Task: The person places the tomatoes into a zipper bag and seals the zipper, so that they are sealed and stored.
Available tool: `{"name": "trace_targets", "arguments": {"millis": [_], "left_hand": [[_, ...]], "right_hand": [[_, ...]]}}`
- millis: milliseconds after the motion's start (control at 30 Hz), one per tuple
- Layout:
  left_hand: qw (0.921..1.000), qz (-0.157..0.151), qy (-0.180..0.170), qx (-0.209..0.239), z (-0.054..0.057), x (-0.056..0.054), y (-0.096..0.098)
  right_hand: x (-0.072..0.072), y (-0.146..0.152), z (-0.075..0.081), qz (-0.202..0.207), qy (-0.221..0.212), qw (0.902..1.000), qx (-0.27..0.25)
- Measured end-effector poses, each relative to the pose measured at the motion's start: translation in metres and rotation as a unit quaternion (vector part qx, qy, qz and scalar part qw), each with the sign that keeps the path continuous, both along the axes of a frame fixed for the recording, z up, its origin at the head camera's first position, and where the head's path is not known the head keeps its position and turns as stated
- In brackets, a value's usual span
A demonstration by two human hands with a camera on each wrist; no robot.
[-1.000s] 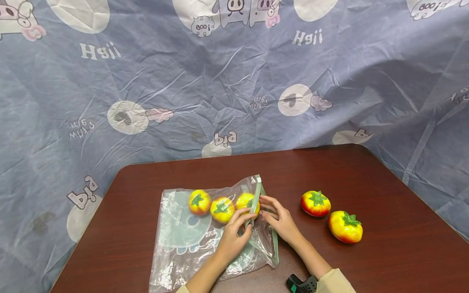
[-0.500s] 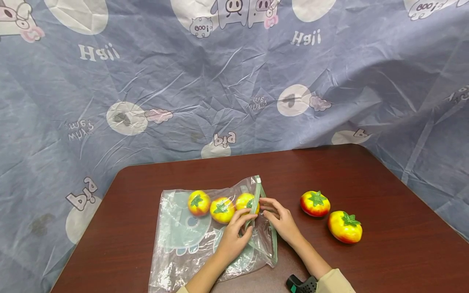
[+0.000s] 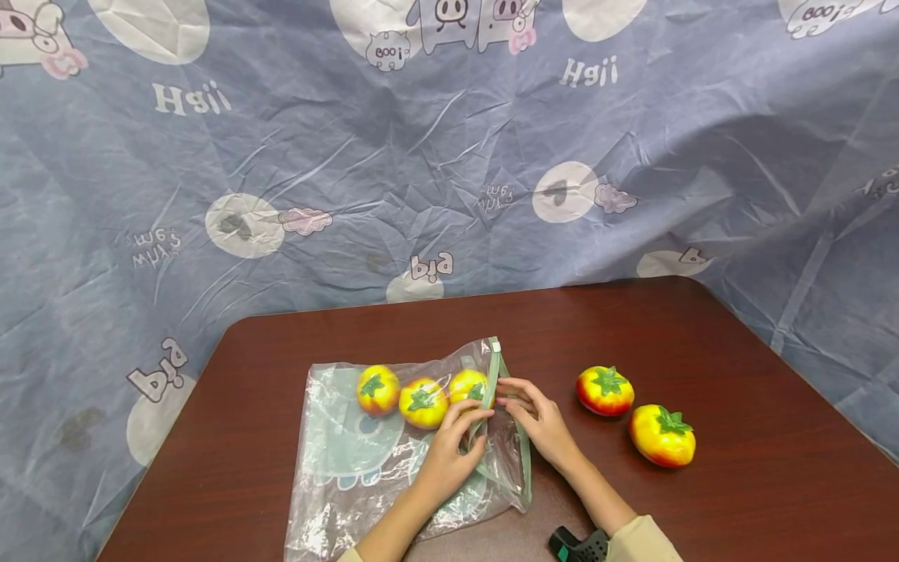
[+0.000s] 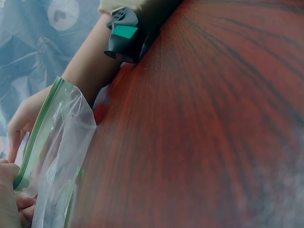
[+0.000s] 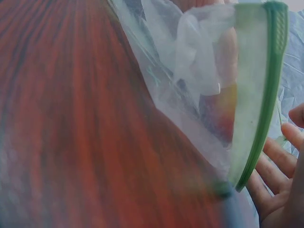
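Note:
A clear zip bag [image 3: 337,437] with a green zip edge lies on the table, its mouth facing right. Inside it, along the far side, sit three yellow-red persimmons: a left one [image 3: 378,390], a middle one [image 3: 423,403] and one near the mouth [image 3: 466,385]. My left hand [image 3: 449,449] lies over the bag and pinches the near layer of its mouth between thumb and fingers. At the opening, my right hand [image 3: 544,425] has its fingertips close to the persimmon at the mouth, fingers loosely extended. The right wrist view shows these fingers [image 5: 273,173] spread beside the green zip strip [image 5: 271,90].
Two more persimmons lie to the right of my right hand, a farther one [image 3: 605,390] and a nearer one [image 3: 662,435]. A black strap device [image 3: 579,545] is on my right wrist. A blue patterned cloth [image 3: 393,156] hangs behind the dark red-brown table [image 3: 548,320].
The three persimmons in the bag have shifted slightly left, deeper into it. My right fingertips have edged left at the opening. My left hand keeps its hold on the bag.

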State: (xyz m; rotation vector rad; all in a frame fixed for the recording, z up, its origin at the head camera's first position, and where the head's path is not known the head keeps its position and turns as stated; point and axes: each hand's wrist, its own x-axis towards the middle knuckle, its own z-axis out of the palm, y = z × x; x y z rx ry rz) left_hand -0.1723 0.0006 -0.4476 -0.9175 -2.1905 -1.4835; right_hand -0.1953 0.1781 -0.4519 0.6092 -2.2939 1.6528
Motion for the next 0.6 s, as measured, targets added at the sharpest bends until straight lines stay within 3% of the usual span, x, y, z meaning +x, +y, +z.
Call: {"name": "trace_targets", "arguments": {"millis": [67, 133, 267, 433, 600], "left_hand": [[1.0, 0.003, -0.006, -0.002, -0.001, 0.0, 0.0], [0.9998, 0.006, -0.016, -0.008, -0.009, -0.004, 0.002], [0.9993, 0.011, -0.031, -0.018, -0.025, -0.012, 0.002], [0.9988, 0.013, -0.036, -0.03, -0.03, -0.015, 0.0], [0.9986, 0.014, -0.034, -0.039, -0.029, -0.016, 0.0]], "right_hand": [[0.005, -0.003, 0.012, -0.03, -0.019, 0.9992, 0.021], [0.007, -0.003, 0.019, -0.059, -0.036, 0.9967, 0.042], [0.001, 0.007, 0.015, -0.1, -0.051, 0.9911, 0.071], [0.003, 0.019, 0.018, -0.141, -0.024, 0.9812, 0.129], [0.014, 0.032, 0.026, -0.202, 0.01, 0.9621, 0.183]]}}
